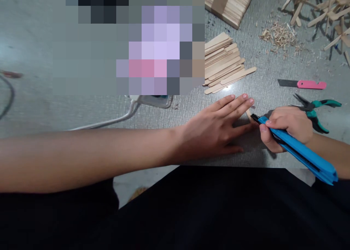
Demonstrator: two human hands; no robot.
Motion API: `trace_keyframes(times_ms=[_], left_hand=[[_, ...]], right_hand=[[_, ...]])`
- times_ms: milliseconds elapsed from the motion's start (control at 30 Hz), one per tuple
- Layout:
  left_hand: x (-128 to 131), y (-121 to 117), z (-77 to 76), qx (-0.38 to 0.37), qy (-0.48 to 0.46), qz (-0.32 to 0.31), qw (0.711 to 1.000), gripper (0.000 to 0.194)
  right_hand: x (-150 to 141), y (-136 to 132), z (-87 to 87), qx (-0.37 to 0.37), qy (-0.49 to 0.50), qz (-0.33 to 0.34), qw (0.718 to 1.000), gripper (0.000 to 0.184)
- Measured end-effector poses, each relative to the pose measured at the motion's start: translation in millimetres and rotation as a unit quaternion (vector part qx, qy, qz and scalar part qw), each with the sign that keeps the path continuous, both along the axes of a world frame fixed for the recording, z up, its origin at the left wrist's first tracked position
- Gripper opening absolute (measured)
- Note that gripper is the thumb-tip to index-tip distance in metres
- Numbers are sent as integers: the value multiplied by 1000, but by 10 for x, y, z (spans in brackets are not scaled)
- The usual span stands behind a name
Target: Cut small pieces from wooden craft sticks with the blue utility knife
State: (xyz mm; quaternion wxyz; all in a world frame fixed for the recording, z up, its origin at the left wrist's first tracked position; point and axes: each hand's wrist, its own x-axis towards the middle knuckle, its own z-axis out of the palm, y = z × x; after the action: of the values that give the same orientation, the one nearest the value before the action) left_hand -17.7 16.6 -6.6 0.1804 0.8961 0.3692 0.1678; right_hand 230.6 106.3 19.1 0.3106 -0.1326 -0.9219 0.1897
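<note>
My left hand (216, 128) lies palm down near the table's front edge with its fingers spread. Its index fingertip is beside a short visible part of a wooden craft stick (248, 114), and the rest of that stick is hidden. In my right hand (291, 122) is a blue utility knife (306, 149), gripped between thumb and fingers. The knife's black tip points left and meets the stick close to my left index finger. Whether the blade is cutting into the wood cannot be made out.
Loose craft sticks (226, 66) lie beyond my left hand, with a banded bundle (232, 9) behind. Wood shavings (281, 35), crossed stick pieces (328, 11), a pink knife (311, 84) and green-handled pliers (318, 122) are at right. A white cable (109, 122) runs left. Pixelation hides the upper middle.
</note>
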Motion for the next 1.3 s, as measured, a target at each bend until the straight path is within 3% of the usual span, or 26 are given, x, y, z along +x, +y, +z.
trace_keyframes(times_ms=[500,767,1033,1300], left_hand=[[-1,9,10,5,3,-2,1000,68],[0,-8,-21,1,11,1,1000,68],[-20,-14,-54,27,28,6,999,74],[-9,-21,-50,38,36,10,999,78]], right_hand=[[-9,-31,-19,0,3,-17,1000,21],[-117,-159,-21,11,-6,-125,992,20],[-88,-168,-190,-12,47,-113,992,16],[-47,-132,-125,-19,61,-67,996,17]])
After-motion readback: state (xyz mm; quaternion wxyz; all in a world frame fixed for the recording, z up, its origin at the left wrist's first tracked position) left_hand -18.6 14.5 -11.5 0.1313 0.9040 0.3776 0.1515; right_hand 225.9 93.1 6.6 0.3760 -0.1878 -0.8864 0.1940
